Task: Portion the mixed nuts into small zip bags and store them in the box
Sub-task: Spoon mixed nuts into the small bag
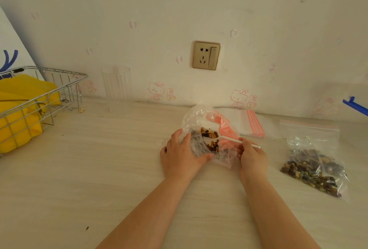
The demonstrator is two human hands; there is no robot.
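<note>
The left hand [183, 155] grips the crumpled clear plastic bag of mixed nuts [207, 139] on the pale wood-grain counter [99, 169]. The right hand [252, 158] pinches a white plastic spoon [229, 139], its bowl inside that bag. At three o'clock lies a filled clear zip bag of nuts [312, 167]; at one o'clock, a stack of empty red-striped zip bags [247, 122]. At nine o'clock stands a wire basket [39, 97].

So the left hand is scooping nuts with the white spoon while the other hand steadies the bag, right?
Not quite. The head view shows the right hand holding the white spoon; the left hand steadies the bag of nuts.
</note>
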